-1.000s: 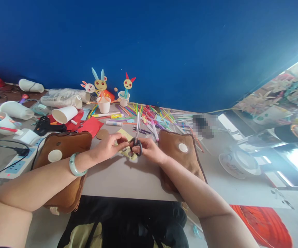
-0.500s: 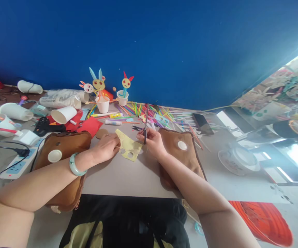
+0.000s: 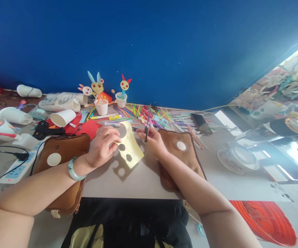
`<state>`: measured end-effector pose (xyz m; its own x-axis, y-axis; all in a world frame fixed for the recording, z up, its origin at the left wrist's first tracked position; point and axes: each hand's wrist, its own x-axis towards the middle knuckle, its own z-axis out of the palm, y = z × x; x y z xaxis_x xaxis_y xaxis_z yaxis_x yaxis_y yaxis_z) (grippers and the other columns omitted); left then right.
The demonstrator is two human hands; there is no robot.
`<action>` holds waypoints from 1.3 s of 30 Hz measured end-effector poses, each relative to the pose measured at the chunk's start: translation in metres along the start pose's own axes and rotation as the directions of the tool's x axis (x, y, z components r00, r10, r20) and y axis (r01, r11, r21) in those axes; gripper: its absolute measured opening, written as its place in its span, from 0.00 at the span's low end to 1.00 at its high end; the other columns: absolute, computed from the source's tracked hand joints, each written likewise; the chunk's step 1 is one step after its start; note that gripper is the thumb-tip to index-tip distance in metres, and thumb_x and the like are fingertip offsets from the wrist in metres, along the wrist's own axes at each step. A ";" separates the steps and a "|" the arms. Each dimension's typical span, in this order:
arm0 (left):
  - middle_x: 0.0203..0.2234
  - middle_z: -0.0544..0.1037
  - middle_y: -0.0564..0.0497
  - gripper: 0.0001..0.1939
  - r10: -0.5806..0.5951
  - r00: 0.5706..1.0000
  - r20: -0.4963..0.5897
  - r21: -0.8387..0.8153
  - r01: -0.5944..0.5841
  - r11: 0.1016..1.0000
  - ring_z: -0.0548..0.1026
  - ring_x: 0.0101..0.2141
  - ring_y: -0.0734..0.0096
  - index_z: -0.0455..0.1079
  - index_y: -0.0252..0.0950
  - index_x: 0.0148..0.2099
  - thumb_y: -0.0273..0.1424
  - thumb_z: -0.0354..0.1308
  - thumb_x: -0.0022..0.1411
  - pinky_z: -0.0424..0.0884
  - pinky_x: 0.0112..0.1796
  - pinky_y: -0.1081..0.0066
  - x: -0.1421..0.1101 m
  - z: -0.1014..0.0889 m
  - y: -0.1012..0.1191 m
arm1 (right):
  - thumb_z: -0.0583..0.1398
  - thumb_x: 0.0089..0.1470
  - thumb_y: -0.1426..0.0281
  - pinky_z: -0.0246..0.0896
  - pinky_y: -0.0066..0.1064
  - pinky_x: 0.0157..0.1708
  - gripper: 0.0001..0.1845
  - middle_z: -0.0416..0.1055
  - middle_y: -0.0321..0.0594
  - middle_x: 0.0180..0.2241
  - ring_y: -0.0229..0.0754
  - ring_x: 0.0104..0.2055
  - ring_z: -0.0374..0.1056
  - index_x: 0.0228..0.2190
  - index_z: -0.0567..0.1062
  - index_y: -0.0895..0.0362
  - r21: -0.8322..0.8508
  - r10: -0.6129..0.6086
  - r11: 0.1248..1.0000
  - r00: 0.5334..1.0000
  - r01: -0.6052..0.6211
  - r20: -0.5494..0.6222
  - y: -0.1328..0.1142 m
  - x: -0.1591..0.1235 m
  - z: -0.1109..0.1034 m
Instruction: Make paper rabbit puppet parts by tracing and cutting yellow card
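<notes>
Pinched in my left hand (image 3: 104, 144) is a sheet of yellow paper (image 3: 134, 146) with several round holes cut out of it. The sheet is lifted off the table, and its shadow falls below it. My right hand (image 3: 152, 140) grips a pair of scissors (image 3: 146, 132), blades pointing up and away from me, just right of the paper's edge and apart from it. Beyond the hands stand rabbit-faced paper figures in white cups, one with blue ears (image 3: 97, 86) and one with red ears (image 3: 124, 85).
Two brown padded cushions (image 3: 48, 179) (image 3: 176, 165) lie either side of my hands. Coloured sticks (image 3: 175, 120) are scattered along the blue wall. A black phone (image 3: 201, 123) lies at right. Paper cups (image 3: 63, 117), red paper (image 3: 89, 127) and a power strip (image 3: 17, 168) crowd the left.
My left hand has raised the yellow paper off the table and turned it, moving slightly left and toward me. The right hand with the scissors has barely moved.
</notes>
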<state>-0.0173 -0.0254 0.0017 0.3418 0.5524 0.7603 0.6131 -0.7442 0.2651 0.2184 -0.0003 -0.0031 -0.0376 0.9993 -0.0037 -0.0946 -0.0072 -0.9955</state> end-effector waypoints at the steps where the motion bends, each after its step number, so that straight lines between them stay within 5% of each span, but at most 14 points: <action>1: 0.39 0.76 0.48 0.09 0.004 1.000 -0.013 -0.002 -0.004 1.000 0.75 0.45 0.62 0.69 0.40 0.36 0.20 0.54 0.62 0.70 0.48 0.59 0.000 -0.001 0.000 | 0.75 0.39 0.59 0.70 0.40 0.43 0.19 0.80 0.40 0.37 0.45 0.39 0.73 0.26 0.73 0.52 0.028 0.014 1.000 0.999 -0.015 0.029 0.000 0.000 0.000; 8: 0.40 0.76 0.48 0.09 0.027 0.998 -0.054 -0.060 -0.030 0.998 0.75 0.46 0.62 0.68 0.40 0.37 0.20 0.55 0.62 0.70 0.49 0.59 -0.001 0.000 -0.002 | 0.75 0.39 0.64 0.70 0.36 0.39 0.18 0.80 0.40 0.36 0.42 0.36 0.75 0.27 0.74 0.55 0.184 0.119 0.968 0.960 -0.168 0.252 -0.004 -0.004 -0.001; 15: 0.41 0.77 0.47 0.05 -0.053 0.998 -0.030 -0.110 0.049 0.993 0.74 0.47 0.61 0.68 0.40 0.37 0.26 0.54 0.66 0.71 0.51 0.57 -0.003 0.001 -0.003 | 0.75 0.35 0.69 0.68 0.34 0.41 0.19 0.79 0.35 0.34 0.40 0.37 0.73 0.25 0.71 0.55 0.156 0.053 0.984 0.976 -0.087 0.210 -0.002 -0.007 0.004; 22: 0.41 0.77 0.48 0.05 -0.050 0.999 -0.016 -0.145 0.048 0.988 0.74 0.48 0.62 0.68 0.41 0.37 0.26 0.54 0.67 0.71 0.52 0.57 -0.004 0.001 -0.004 | 0.73 0.36 0.70 0.60 0.28 0.29 0.16 0.66 0.29 0.24 0.33 0.25 0.61 0.23 0.70 0.54 0.166 0.091 0.976 0.955 -0.142 0.281 -0.001 -0.009 0.007; 28: 0.48 0.75 0.45 0.09 -0.100 0.995 -0.017 -0.274 0.092 0.957 0.73 0.53 0.60 0.68 0.40 0.45 0.26 0.60 0.63 0.70 0.54 0.56 -0.004 0.006 -0.004 | 0.74 0.32 0.70 0.58 0.28 0.29 0.20 0.65 0.27 0.23 0.33 0.27 0.61 0.21 0.68 0.54 0.217 0.044 0.973 0.986 -0.080 0.163 -0.001 -0.005 0.006; 31: 0.55 0.72 0.40 0.28 -0.365 0.930 0.040 -0.467 0.340 0.816 0.73 0.54 0.58 0.62 0.39 0.58 0.33 0.66 0.58 0.73 0.51 0.60 -0.002 0.014 -0.006 | 0.74 0.32 0.69 0.60 0.30 0.31 0.20 0.65 0.28 0.24 0.35 0.28 0.61 0.22 0.68 0.54 0.235 0.033 0.970 0.993 -0.059 0.111 -0.001 -0.003 0.005; 34: 0.47 0.78 0.44 0.25 -0.581 0.769 0.267 -0.612 0.601 0.514 0.78 0.46 0.63 0.64 0.38 0.57 0.39 0.61 0.60 0.76 0.44 0.65 0.003 0.022 -0.009 | 0.75 0.33 0.68 0.62 0.31 0.34 0.21 0.65 0.28 0.25 0.35 0.29 0.62 0.23 0.67 0.53 0.239 -0.009 0.971 0.998 -0.007 0.068 -0.001 -0.001 0.003; 37: 0.37 0.81 0.46 0.20 -0.500 0.649 0.574 -0.656 0.729 0.194 0.79 0.42 0.60 0.73 0.36 0.48 0.41 0.49 0.63 0.76 0.42 0.63 0.006 0.024 -0.011 | 0.75 0.34 0.65 0.63 0.32 0.34 0.23 0.66 0.28 0.24 0.36 0.29 0.63 0.23 0.67 0.53 0.193 -0.050 0.980 0.998 0.045 0.023 0.000 -0.001 0.003; 39: 0.38 0.82 0.45 0.22 -0.356 0.647 0.674 -0.670 0.739 0.073 0.79 0.44 0.56 0.75 0.35 0.47 0.44 0.48 0.63 0.76 0.43 0.60 0.005 0.021 -0.010 | 0.75 0.34 0.63 0.64 0.32 0.34 0.24 0.67 0.29 0.26 0.36 0.30 0.64 0.23 0.66 0.54 0.148 -0.071 0.986 0.997 0.071 -0.001 0.001 -0.002 0.004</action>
<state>-0.0062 -0.0075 -0.0098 0.4829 0.8756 -0.0029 -0.1802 0.1026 0.9783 0.2146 -0.0026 -0.0042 -0.0293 0.9973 0.0673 -0.2430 0.0582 -0.9683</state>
